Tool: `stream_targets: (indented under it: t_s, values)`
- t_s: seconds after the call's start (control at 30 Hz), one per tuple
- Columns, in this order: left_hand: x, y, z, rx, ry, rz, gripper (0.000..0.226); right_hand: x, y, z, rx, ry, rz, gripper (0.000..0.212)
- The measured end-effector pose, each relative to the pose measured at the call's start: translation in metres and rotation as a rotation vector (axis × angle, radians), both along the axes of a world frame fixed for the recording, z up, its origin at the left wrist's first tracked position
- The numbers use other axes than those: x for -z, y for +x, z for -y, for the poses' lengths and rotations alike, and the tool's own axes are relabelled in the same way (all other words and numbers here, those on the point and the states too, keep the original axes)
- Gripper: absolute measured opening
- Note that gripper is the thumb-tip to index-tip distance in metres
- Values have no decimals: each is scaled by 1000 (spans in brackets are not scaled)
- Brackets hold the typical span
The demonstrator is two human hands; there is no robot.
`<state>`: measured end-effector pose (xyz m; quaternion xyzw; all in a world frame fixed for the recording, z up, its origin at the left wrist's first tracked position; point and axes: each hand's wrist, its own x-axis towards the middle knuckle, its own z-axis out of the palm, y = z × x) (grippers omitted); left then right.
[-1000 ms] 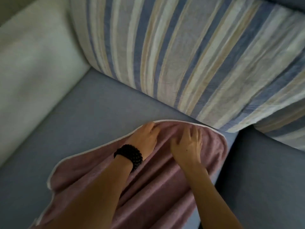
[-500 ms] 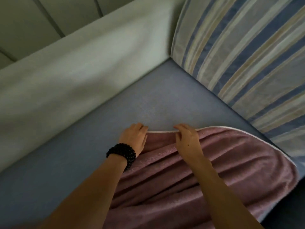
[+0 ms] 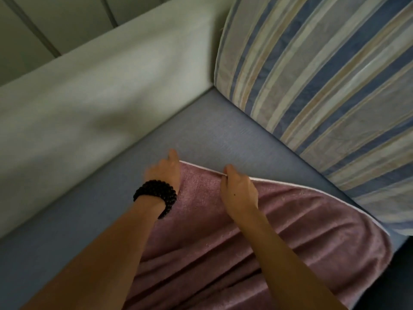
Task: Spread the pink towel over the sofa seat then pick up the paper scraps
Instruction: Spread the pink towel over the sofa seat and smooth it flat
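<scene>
The step in hand is the 1st one: to spread the towel (image 3: 279, 238) on the seat (image 3: 212, 133). The towel lies on the blue seat in front of the person, and it is not flat; long folds run across it under the forearms. Its white-edged far border lies between the 2 hands.

The right hand (image 3: 239, 191) pinches this border between thumb and fingers, pressed together on the cloth. The left hand (image 3: 165, 173), with a black bead bracelet (image 3: 156, 195) on the wrist, rests at the left corner of the border; whether its fingers pinch the cloth or only press on it cannot be told, because they are hidden.

A bare strip of seat is open beyond the border, up to the striped cushion (image 3: 312, 86) and the pale armrest (image 3: 100, 90).

The next move probably calls for pulling the border forward toward that corner and moving the hands apart, so the folds become smooth. No paper scraps are visible, so the 2nd step seems not yet begun.
</scene>
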<state>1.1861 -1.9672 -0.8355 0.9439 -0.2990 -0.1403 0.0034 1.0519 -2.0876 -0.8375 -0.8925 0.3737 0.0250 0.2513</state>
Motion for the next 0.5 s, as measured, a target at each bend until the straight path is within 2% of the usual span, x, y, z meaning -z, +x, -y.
stream_targets:
  t_s: [0.13,0.37,0.5]
  values:
    - [-3,38,38,18,-59,119,27,6,22,20,20,33,146,10]
    - [12,63,82,38,-58,156,30,27,31,49,20,56,327,20]
    - [8,71,121,91,-85,179,31,31,37,81,62,50,435,16]
